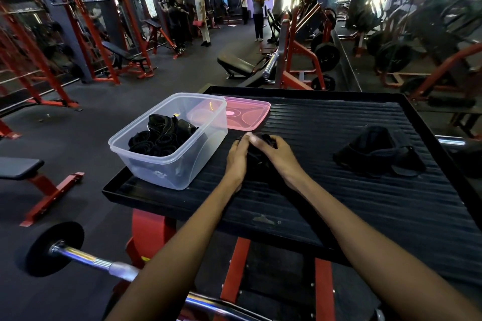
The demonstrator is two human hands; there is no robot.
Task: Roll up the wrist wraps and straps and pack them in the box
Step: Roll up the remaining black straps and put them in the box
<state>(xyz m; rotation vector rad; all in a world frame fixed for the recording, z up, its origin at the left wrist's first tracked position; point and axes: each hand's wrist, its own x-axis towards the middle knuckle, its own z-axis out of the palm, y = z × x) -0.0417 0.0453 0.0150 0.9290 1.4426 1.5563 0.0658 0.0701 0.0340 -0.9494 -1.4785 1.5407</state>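
A clear plastic box [146, 161] stands on the left of a black ribbed platform [339, 203], with several rolled black wraps [161, 138] inside it. Just right of the box, my left hand [238, 155] and my right hand [276, 154] close around a black wrap [257, 157] lying on the platform, fingers curled over its far end. Much of that wrap is hidden between my hands. A loose heap of black wraps and straps [378, 154] lies on the platform to the right, apart from my hands.
A pink lid [245, 114] lies flat behind the box. The platform has a raised rim and sits on a red frame. A barbell [78, 253] lies low on the left. Gym racks, benches and several people fill the floor beyond.
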